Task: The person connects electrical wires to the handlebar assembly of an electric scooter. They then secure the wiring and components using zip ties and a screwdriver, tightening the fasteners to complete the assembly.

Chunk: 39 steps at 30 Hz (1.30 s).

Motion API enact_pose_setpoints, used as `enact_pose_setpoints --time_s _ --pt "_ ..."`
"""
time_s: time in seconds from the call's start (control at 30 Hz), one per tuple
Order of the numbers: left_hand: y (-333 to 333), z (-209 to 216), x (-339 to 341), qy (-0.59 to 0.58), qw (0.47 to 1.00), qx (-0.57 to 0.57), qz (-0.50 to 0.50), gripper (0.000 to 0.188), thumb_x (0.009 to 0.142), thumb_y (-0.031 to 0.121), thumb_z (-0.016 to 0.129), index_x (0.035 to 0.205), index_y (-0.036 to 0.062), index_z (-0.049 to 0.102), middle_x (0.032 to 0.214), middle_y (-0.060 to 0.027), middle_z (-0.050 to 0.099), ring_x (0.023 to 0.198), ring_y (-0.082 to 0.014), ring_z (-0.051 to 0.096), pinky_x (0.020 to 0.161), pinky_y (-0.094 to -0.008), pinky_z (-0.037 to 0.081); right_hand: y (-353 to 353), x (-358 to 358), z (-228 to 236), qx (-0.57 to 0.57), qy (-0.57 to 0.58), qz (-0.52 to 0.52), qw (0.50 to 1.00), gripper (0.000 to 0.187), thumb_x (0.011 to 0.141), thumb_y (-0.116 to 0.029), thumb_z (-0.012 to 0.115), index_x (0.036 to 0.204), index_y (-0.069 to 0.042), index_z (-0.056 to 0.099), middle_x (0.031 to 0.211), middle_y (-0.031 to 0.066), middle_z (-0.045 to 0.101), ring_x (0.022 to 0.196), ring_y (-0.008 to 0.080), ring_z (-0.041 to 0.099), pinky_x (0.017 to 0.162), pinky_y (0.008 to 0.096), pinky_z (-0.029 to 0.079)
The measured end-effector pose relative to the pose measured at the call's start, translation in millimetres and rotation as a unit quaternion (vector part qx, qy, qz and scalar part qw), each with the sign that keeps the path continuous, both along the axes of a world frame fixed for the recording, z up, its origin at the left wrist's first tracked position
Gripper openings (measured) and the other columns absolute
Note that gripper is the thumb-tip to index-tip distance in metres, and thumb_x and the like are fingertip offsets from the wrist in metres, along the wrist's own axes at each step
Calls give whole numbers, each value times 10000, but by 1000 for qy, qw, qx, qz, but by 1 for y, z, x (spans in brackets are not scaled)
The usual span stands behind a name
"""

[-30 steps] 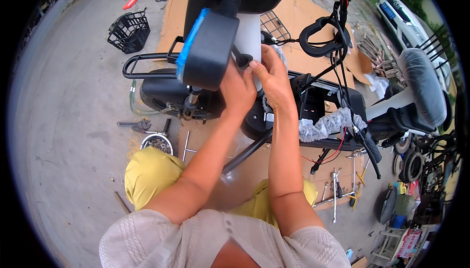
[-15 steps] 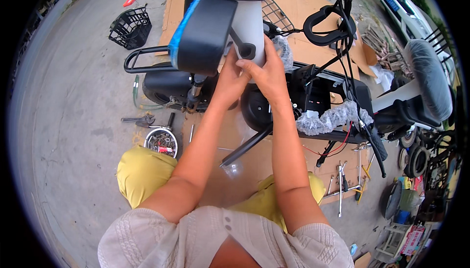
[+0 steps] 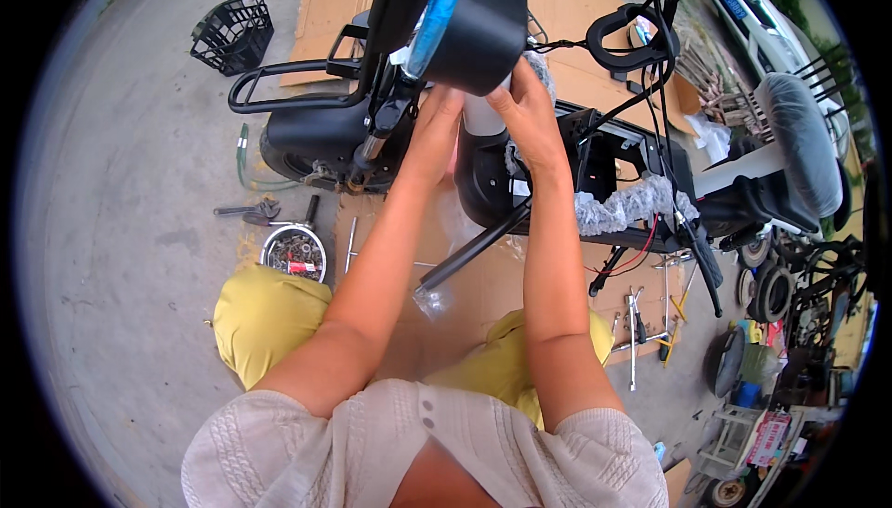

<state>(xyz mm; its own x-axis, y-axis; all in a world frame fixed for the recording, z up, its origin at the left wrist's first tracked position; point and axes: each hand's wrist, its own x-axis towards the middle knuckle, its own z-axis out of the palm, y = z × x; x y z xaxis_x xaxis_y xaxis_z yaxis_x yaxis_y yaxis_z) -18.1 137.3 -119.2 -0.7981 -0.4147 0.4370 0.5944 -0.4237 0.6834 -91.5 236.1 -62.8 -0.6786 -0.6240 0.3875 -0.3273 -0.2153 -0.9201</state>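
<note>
A black padded seat (image 3: 478, 30) with blue film along its edge is in front of me, on a thick white seat post (image 3: 483, 118). My left hand (image 3: 435, 135) is closed at the left side of the post, just under the seat. My right hand (image 3: 536, 132) is closed at its other side, thumb toward the post; the far fingers of both hands are hidden. The post's lower end meets the black body (image 3: 483, 183) of a partly assembled scooter; whether it sits inside cannot be seen. Bubble wrap (image 3: 632, 206) covers part of the scooter's frame.
A rear seat (image 3: 799, 141) in clear plastic stands at the right. Cables hang from the handlebar side. On the left are a black basket (image 3: 232, 34), an adjustable wrench (image 3: 260, 207) and a bowl of small hardware (image 3: 295, 253). Wrenches (image 3: 635, 332) lie on cardboard (image 3: 400, 341) and ground.
The seat and post have moved right and the seat has tilted. The post's lower end, bare in front of me before, now meets the scooter body. Both hands have shifted with it.
</note>
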Motion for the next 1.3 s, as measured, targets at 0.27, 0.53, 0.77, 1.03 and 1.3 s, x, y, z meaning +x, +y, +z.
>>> enact_pose_setpoints --time_s 0.27,0.53,0.77,1.03,1.3 --pt "13 14 -6 -92 987 -71 110 604 1007 386 516 1447 5 352 1424 -126 443 1322 -205 405 1093 -334 315 -10 6 -28 31 130 -172 976 559 888 -272 612 1343 18 465 1141 198 636 1073 264 608 936 371 458" --pt "-5 -4 -8 -31 999 30 -27 707 1006 537 389 1462 1 327 1479 -121 395 1384 -228 336 1150 -382 229 -4 7 -4 -143 -69 38 987 694 1046 -506 266 1401 77 393 1396 191 470 1297 249 445 1104 366 319" --pt "5 -4 1 -46 999 15 -4 747 1031 558 203 1500 -21 265 1551 -144 307 1444 -240 263 1176 -359 177 -10 16 -14 -122 -5 -98 988 818 996 -608 326 1449 73 316 1394 219 455 1296 278 446 1090 385 329" --pt "13 -8 0 -86 996 25 20 639 998 366 539 1476 -4 331 1461 -154 433 1361 -214 385 1123 -327 271 -17 28 -19 0 143 -180 973 704 916 -369 611 1430 35 350 1372 208 477 1264 289 481 1055 359 360" --pt "20 5 4 -128 984 -35 122 595 910 151 627 1434 -10 396 1400 -190 503 1314 -253 465 1071 -327 344 -22 22 -27 42 152 -236 959 624 837 -96 743 1355 45 425 1175 107 591 1035 171 589 906 278 466"
